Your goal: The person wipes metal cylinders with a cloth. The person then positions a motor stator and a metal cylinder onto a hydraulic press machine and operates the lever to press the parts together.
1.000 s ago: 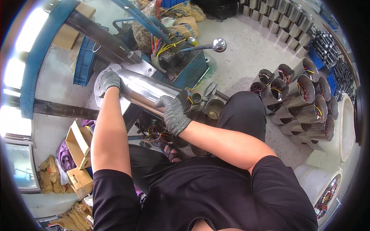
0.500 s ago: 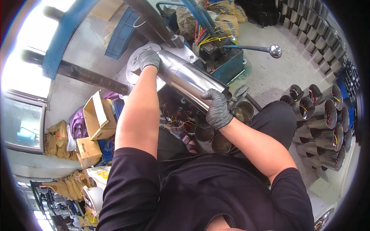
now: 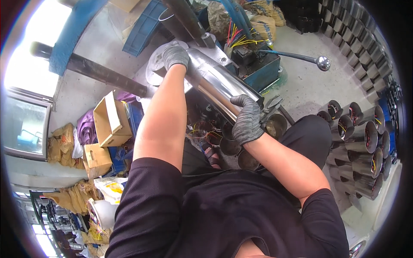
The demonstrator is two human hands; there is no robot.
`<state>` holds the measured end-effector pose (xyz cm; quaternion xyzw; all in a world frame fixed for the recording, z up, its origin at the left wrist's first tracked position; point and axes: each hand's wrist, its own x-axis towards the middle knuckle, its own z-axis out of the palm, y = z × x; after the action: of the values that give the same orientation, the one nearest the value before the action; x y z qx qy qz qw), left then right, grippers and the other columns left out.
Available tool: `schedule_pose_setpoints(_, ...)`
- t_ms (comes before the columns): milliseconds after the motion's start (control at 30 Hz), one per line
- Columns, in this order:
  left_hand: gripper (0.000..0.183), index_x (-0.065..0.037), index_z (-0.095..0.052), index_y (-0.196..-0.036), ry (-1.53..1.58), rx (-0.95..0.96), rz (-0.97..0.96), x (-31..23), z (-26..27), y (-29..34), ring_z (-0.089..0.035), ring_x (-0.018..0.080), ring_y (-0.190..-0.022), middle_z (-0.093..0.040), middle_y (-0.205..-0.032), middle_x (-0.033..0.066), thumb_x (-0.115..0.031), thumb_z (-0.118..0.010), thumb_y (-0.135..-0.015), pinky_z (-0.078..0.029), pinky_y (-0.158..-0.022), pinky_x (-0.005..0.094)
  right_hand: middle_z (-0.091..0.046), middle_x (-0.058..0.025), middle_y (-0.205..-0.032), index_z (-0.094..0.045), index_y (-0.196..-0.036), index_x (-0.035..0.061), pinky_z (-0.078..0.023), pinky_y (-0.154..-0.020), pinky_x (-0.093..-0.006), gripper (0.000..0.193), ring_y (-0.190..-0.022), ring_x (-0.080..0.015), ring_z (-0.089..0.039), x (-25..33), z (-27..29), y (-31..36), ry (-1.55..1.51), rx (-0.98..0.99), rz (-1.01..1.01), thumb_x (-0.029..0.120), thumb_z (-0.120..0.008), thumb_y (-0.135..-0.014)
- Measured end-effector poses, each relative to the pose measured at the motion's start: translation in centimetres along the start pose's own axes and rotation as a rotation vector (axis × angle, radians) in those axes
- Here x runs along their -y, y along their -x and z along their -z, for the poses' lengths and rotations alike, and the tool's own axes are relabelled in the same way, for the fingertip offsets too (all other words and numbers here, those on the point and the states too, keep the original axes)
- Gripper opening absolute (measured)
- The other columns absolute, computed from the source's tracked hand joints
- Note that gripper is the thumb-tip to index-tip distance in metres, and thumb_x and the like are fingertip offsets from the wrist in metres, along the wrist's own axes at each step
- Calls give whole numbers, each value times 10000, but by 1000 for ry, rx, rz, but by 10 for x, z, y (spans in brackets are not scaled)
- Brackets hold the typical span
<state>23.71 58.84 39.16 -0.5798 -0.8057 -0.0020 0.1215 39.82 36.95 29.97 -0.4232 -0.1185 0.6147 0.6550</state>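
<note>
A shiny steel tube [image 3: 219, 81] lies slanted in front of me, its far-left end by a round pale metal plate [image 3: 157, 64]. My left hand [image 3: 175, 56], in a grey knit glove, is closed at that far end, its fingertips partly hidden. Around the nearer right end curls my right hand [image 3: 248, 119], gloved alike, with the thumb on top and the fingers underneath out of sight. The plate belongs to a press-like machine with dark steel columns [image 3: 90, 71].
Open-ended cylinders with wires inside [image 3: 365, 137] stack at the right. More cups [image 3: 230, 146] stand on the floor between my legs. A lever with a ball knob [image 3: 322, 63] juts out beyond the tube. Cardboard boxes [image 3: 112, 120] and a blue crate [image 3: 142, 30] lie leftward.
The view has shifted slightly, so the whole scene sits a little farther right. Both hands keep their places on the steel tube, the right thumb now lying flatter over it.
</note>
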Motion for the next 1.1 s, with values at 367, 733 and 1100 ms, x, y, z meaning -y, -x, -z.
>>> schedule_pose_setpoints(367, 486, -148, -777, -1315, 135, 12, 38, 8, 0, 5, -677, 359, -1320, -726, -1402, 114, -436, -454, -1093, -518, -1121, 495, -712, -223, -1148, -594, -1310, -59, -634, -933, -449, 542, -1002, -347, -739, 7, 35, -19, -200, 258, -428, 199, -634, -835)
schedule_pose_setpoints(733, 599, -118, -747, -1347, 132, 44, -13, 1, 23, 24, -630, 363, -1370, -682, -1449, 141, -489, -336, -1120, -481, -1164, 479, -713, -192, -1028, -678, -1122, -10, -631, -863, -433, 377, -915, -325, -724, -7, 34, -18, -18, 254, -270, 210, -681, -817)
schedule_pose_setpoints(1100, 390, -96, -760, -1348, -86, -24, -124, 27, -53, -33, -667, 322, -1339, -696, -1425, 200, -169, -542, -1034, -532, -1120, 430, -758, -130, -951, -719, -1007, -4, -592, -810, -380, 164, -884, -265, -746, -28, 35, -14, 821, 291, 828, 113, -645, -918)
